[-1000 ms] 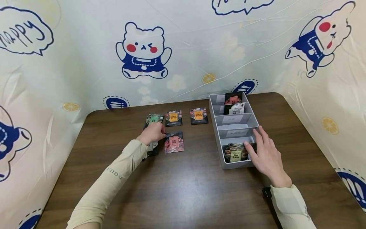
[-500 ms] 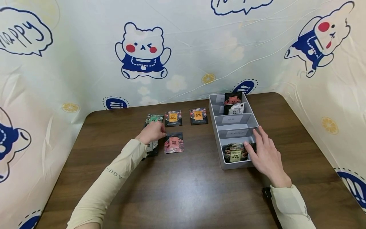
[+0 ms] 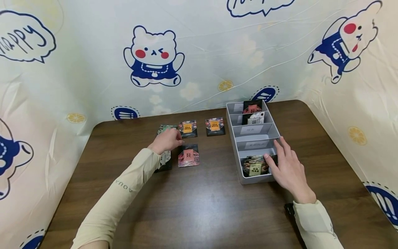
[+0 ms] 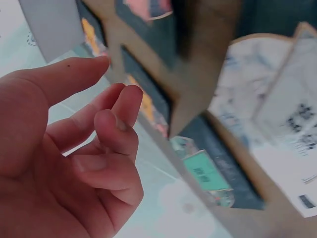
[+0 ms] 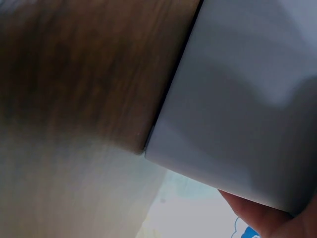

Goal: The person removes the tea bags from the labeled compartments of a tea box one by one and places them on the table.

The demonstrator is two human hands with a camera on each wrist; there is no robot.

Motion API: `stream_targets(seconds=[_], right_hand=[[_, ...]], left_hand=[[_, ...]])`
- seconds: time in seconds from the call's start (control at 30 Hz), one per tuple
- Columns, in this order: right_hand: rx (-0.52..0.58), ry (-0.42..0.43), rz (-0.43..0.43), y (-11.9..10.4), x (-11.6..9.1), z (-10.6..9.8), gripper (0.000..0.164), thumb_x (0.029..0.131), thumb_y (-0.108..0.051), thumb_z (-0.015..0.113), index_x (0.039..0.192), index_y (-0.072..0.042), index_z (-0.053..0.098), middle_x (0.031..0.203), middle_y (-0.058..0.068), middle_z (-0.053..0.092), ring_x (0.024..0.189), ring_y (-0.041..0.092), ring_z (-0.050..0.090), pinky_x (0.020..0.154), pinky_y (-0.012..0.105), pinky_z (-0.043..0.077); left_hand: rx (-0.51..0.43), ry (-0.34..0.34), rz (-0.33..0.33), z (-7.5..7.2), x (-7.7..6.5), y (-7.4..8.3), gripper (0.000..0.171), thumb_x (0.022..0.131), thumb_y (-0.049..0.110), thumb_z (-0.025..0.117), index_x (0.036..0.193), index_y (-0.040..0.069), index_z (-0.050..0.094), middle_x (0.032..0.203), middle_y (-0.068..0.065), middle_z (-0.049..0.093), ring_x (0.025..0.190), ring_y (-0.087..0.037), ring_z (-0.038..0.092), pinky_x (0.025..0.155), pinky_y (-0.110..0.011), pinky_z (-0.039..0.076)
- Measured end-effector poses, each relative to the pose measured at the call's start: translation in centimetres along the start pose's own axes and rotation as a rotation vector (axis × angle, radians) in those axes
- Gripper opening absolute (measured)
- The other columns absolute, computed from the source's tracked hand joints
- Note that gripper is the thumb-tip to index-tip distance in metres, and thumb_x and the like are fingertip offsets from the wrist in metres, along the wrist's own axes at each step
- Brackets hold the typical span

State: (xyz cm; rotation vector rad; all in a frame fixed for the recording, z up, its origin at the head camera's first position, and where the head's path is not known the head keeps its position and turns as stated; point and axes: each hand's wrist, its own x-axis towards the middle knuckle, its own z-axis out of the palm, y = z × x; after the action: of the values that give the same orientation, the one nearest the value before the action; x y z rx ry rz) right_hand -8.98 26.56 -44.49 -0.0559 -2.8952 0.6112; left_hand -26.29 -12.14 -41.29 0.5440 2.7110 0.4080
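My left hand (image 3: 166, 141) is over the small flat packets at the table's left. Its fingers are loosely bent, and in the left wrist view the thumb stands apart from them with nothing between. Partly under it lie a green-labelled packet (image 3: 167, 128) and a white-and-black packet (image 3: 166, 159); a pink-labelled packet (image 3: 188, 155) is just right of its fingertips. My right hand (image 3: 290, 169) rests on the right rim of a grey divided box (image 3: 235, 148), fingers fairly straight, thumb reaching over the inside beside an olive-labelled packet (image 3: 255, 167).
Two orange-labelled packets, one nearer (image 3: 187, 128) the left hand and one by the box (image 3: 215, 126), lie along the back. A red-labelled packet (image 3: 252, 108) and a white one (image 3: 255, 118) stand in the box's far compartments. A printed curtain (image 3: 199, 62) hangs behind the table.
The left hand has shifted slightly up and right, covering more of the green-labelled packet. The right hand and box stay put; the head view has tilted a little.
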Motion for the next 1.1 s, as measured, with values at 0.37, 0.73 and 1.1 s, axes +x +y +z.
stream_targets(seconds=[0.37,0.73,1.1], right_hand=[[0.008,-0.016,0.009,0.0,-0.1,-0.1,0.069,0.100,-0.050,0.040,0.149,-0.002,0.031,0.159,0.019,0.017,0.125,0.048,0.039,0.078,0.067,0.044],[-0.004,-0.013,0.005,0.1,0.0,0.0,0.071,0.099,-0.051,0.040,0.149,-0.002,0.032,0.159,0.020,0.018,0.124,0.047,0.040,0.077,0.066,0.046],[-0.019,-0.008,-0.007,0.1,0.0,0.0,0.070,0.099,-0.050,0.041,0.148,0.000,0.033,0.158,0.021,0.019,0.124,0.047,0.041,0.075,0.063,0.048]], left_hand=[[0.081,0.080,0.059,-5.1,0.6,3.2,0.023,0.095,0.026,0.057,0.096,0.007,0.070,0.082,-0.007,0.069,0.063,-0.017,0.059,0.062,-0.034,0.049],[-0.039,0.240,0.145,-9.3,2.4,8.1,0.023,0.096,0.024,0.055,0.103,0.008,0.069,0.096,-0.007,0.068,0.080,-0.021,0.061,0.078,-0.037,0.051],[-0.330,0.284,0.232,-4.9,8.7,12.5,0.026,0.098,0.024,0.054,0.115,0.008,0.067,0.109,-0.007,0.067,0.095,-0.020,0.062,0.085,-0.036,0.050]])
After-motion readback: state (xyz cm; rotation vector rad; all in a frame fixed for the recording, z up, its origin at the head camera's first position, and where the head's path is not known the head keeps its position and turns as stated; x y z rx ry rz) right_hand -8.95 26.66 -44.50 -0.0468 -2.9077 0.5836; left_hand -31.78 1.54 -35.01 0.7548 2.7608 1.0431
